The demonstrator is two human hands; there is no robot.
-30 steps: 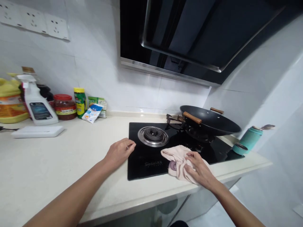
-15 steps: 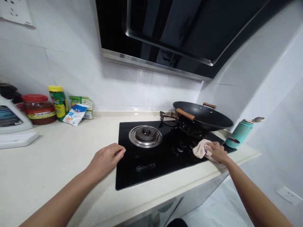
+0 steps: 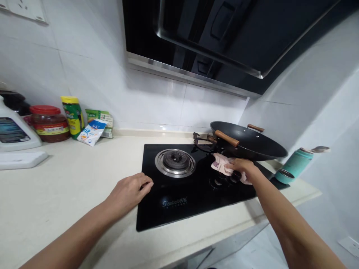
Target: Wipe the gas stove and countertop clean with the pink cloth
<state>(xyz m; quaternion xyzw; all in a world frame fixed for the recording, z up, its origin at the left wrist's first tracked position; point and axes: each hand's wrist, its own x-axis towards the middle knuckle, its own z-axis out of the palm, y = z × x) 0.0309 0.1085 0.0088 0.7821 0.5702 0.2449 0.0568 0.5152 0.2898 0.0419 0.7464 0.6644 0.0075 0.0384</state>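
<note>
A pale pink cloth point(image 3: 220, 163) lies bunched on the black glass gas stove point(image 3: 168, 190), with my right hand point(image 3: 242, 167) gripping and pressing it. That hand is just in front of the black wok point(image 3: 252, 144), behind the control knobs point(image 3: 217, 182). At the stove's left edge my left hand point(image 3: 133, 190) is curled shut above the counter, thumb against the fingers, with nothing visible in it. Closest to it is the bare left burner point(image 3: 175, 161), ringed by a metal drip tray.
A black range hood point(image 3: 196, 33) hangs over the stove. A turquoise thermos-like bottle point(image 3: 298, 162) and cup point(image 3: 284, 176) stand at the right. Along the left wall are a red-lidded jar point(image 3: 50, 127), a yellow-capped container point(image 3: 73, 119), packets point(image 3: 92, 132) and a white bottle point(image 3: 17, 130).
My right hand has moved the cloth left and back, from the stove's front right edge to beside the wok. My left hand stays at the stove's edge. The view has shifted slightly.
</note>
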